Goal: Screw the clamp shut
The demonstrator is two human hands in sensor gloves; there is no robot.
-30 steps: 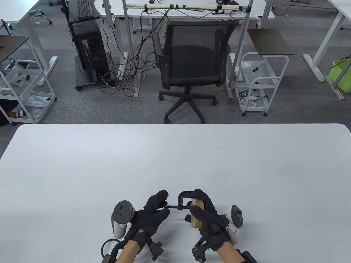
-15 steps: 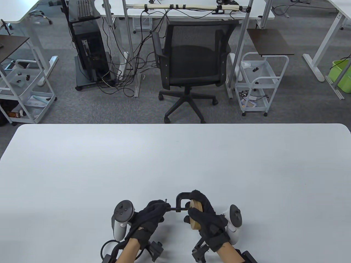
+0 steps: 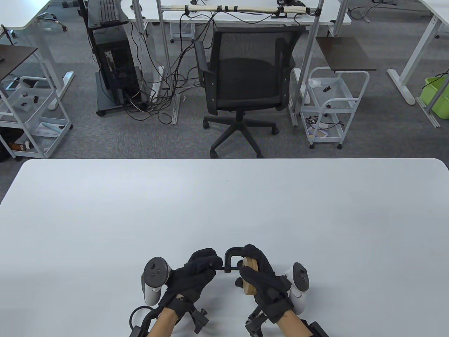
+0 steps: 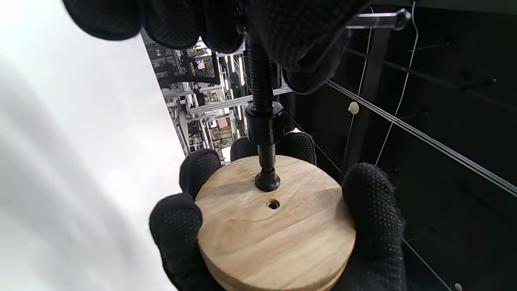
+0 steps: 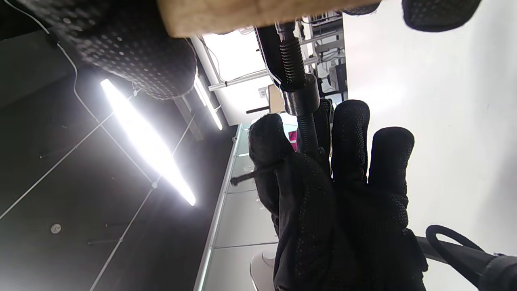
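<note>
One clamp (image 3: 233, 261) sits between my hands, its screw pad touching the wooden disc (image 4: 274, 226) my right hand (image 3: 263, 277) grips. My left hand (image 3: 196, 273) pinches the screw handle (fingers have curled over it since a second ago). If the disc tilts, the pad could skid off.

Black dotted-grip gloves on both hands (image 3: 191, 279), white trackers (image 3: 153, 281), bare forearms (image 3: 164, 323)
</note>
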